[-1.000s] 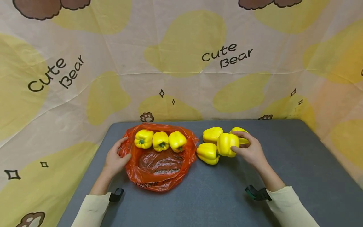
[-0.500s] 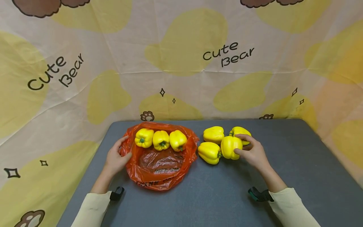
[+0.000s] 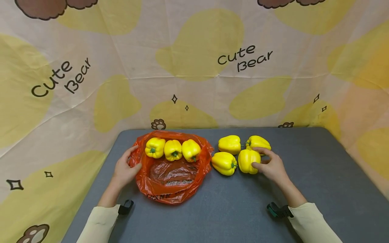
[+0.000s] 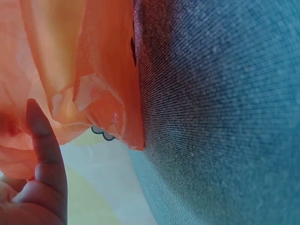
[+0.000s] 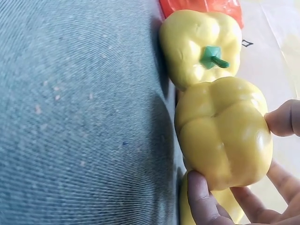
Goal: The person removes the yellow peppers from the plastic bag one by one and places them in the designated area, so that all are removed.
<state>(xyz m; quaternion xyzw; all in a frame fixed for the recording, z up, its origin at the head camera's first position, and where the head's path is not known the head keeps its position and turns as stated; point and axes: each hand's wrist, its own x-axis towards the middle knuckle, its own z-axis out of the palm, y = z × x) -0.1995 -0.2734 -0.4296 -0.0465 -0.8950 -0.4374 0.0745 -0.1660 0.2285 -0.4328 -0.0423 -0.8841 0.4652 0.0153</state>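
Note:
In the head view my left hand (image 3: 124, 168) holds the left rim of a red plastic bag (image 3: 173, 195), thumb and fingers spread. One extended finger (image 4: 49, 164) shows against the translucent film in the left wrist view; the others are mostly hidden. Three yellow bell peppers (image 3: 173, 150) sit along the back of the bag's mouth. My right hand (image 3: 272, 166) grips a yellow bell pepper (image 5: 225, 133) between thumb and fingers, at or just above the tabletop. Beside it lies another yellow bell pepper (image 3: 224, 163) with a green stem.
Two more yellow bell peppers, the back left pepper (image 3: 229, 144) and the back right pepper (image 3: 258, 142), lie behind the gripped one. The grey table (image 3: 209, 216) ends at a patterned cloth backdrop (image 3: 194, 60). Each wrist wears a dark strap (image 3: 279, 210).
My right hand has moved the gripped bell pepper a little rightward and toward the front, lowering it beside the front left pepper. The left hand and bag stay in place.

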